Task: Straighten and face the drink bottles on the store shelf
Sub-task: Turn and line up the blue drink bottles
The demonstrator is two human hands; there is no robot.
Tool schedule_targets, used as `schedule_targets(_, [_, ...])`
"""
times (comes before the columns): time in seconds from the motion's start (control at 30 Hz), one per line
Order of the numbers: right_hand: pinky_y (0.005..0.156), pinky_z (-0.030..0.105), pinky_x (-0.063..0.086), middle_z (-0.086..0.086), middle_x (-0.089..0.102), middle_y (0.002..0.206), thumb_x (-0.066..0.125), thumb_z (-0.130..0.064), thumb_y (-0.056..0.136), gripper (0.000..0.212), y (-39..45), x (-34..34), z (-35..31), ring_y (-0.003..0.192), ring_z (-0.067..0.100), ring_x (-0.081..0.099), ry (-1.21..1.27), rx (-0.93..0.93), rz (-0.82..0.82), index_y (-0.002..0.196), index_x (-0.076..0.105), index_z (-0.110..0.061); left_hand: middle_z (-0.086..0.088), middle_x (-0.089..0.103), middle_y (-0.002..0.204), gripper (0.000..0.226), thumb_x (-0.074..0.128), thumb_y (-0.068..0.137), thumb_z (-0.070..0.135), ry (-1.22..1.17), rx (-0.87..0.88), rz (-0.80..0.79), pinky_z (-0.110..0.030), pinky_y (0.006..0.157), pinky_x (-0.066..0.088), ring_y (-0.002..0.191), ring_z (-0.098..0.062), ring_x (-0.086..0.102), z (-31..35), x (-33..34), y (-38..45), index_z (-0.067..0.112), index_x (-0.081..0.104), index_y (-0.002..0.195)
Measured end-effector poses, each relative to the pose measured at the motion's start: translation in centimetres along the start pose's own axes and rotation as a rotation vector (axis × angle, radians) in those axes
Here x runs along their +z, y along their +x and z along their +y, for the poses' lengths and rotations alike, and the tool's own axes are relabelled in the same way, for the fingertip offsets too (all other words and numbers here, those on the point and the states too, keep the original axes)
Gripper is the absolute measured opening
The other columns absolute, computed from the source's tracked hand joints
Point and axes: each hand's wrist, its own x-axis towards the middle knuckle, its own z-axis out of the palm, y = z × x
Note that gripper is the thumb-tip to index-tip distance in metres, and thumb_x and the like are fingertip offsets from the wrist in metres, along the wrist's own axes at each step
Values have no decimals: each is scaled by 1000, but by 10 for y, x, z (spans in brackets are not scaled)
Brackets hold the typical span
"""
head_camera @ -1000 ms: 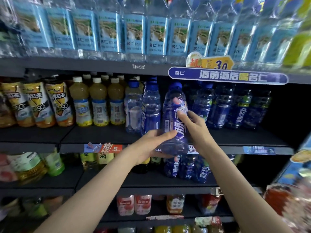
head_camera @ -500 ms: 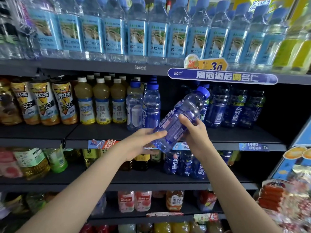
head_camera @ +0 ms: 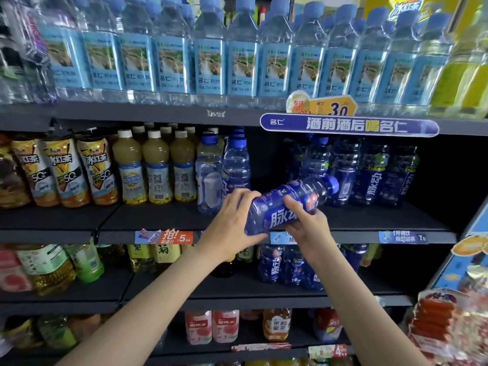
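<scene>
While blue bottle [head_camera: 287,204] lies tilted, left hand [head_camera: 232,220] cups base, right hand [head_camera: 309,225] grips label.

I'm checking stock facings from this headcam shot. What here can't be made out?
- Head view: the tilted blue plastic drink bottle has its base covered by the left hand and its lower label by the right hand.
- The dark blue bottles at the back of the middle shelf sit in shadow; their count is unclear.
- The blue price tag has print too small to read fully.
</scene>
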Motion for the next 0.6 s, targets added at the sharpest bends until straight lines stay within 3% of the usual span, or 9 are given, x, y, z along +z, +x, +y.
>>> schedule_targets(0.07, [81,40,57,16,67,112,77,-14,75,53,7,-5,-6,95,26,69,-57,-103,9,120,52,-4,-2,37,130,74,75,74,39,-47,-30,-11,-23,98,35,119,-11,38,-8,0,1,11,39,132])
schedule_targets(0.13, [88,44,54,14,67,110,81,-13,70,55,17,-11,-9,97,26,68,-202,-212,8,116,50,-9,-1,37,131,72,72,77,40,-50,-75,22,-24,100,35,120,-9,38,-15,-1,5,11,38,133])
schedule_targets(0.23, [91,39,52,2,65,103,86,-11,64,67,31,-16,-10,97,20,65,-517,-404,15,116,45,-12,-8,39,134,70,69,81,36,2,-152,113,-26,107,27,126,-18,37,-26,0,14,7,36,136])
schedule_targets(0.33, [85,29,50,-3,60,108,88,-11,62,85,41,-17,-9,95,16,61,-746,-526,13,131,37,-15,-12,39,137,73,68,83,32,74,-219,173,-27,108,23,130,-24,35,-38,1,24,5,32,139])
schedule_targets(0.43, [82,19,43,-4,54,121,85,-8,66,93,51,-16,-7,96,11,56,-846,-577,-33,141,31,-18,-16,41,134,73,70,81,29,80,-287,228,-36,106,30,127,-29,38,-49,1,35,3,33,138])
schedule_targets(0.53, [85,11,35,3,49,132,84,-4,66,92,63,-18,-2,111,16,53,-940,-670,-42,142,31,-12,-16,41,133,75,71,80,30,54,-369,280,-41,104,35,125,-30,38,-60,1,44,3,33,138])
schedule_targets(0.6, [88,13,37,5,49,134,85,-6,66,92,70,-19,0,116,19,52,-966,-691,-49,141,32,-11,-16,41,132,72,71,80,30,57,-376,287,-40,102,35,124,-30,39,-68,2,49,4,34,137])
